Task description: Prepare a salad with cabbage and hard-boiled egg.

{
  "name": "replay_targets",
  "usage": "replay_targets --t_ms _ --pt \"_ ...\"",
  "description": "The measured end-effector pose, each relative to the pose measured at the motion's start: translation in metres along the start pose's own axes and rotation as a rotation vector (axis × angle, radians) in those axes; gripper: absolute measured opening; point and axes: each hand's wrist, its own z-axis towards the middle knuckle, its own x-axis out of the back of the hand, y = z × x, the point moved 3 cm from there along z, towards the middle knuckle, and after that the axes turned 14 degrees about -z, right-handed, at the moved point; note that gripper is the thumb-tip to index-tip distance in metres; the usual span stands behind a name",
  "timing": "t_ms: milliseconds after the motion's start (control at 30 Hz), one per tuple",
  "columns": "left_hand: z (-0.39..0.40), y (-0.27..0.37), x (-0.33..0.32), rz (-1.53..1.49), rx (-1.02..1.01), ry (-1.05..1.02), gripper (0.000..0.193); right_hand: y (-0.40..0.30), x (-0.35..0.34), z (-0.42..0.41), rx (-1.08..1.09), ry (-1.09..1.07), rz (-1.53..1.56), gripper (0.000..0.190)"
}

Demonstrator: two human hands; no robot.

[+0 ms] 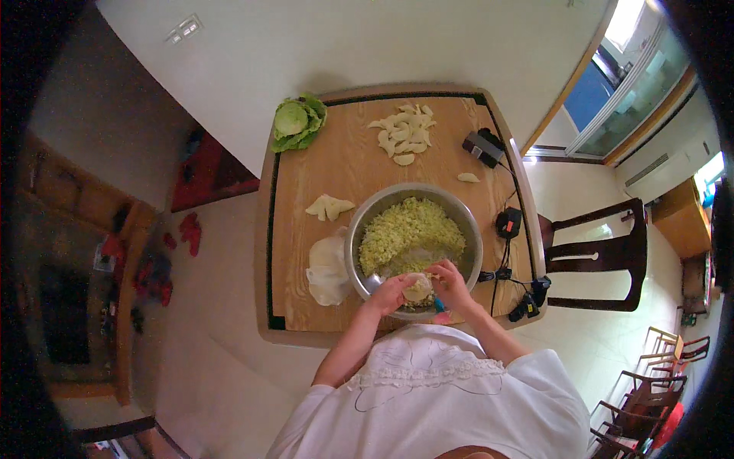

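Note:
My left hand (390, 294) holds a round dumpling wrapper (417, 288) with some filling on it, over the near part of a large steel bowl (471, 229). The fingers of my right hand (451, 284) are at the wrapper's right side; whether they pinch it is hard to tell. Chopped pale-green filling (410, 229) lies in the bowl, mostly at its far side. Something blue (439, 304) shows beneath my right hand. Left of the bowl is a stack of wrappers in a clear plastic bag (328, 272). Behind that lie several folded dough pieces (329, 207).
A pile of folded dumplings (404, 132) lies at the table's far side, with one single dumpling (468, 178) nearer. A cabbage (298, 121) sits at the far left corner. Black devices with cables (508, 222) line the right edge. A dark wooden chair (596, 252) stands right of the table.

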Motion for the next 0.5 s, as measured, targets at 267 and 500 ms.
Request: replay_targets --t_ms 267,500 --pt "0.002 -0.003 0.010 0.032 -0.019 -0.057 0.033 -0.010 -0.018 0.006 -0.117 -0.252 0.027 0.022" --pt "-0.004 0.003 -0.009 0.038 -0.027 -0.087 0.031 -0.010 -0.021 0.002 -0.193 -0.397 0.204 0.015"
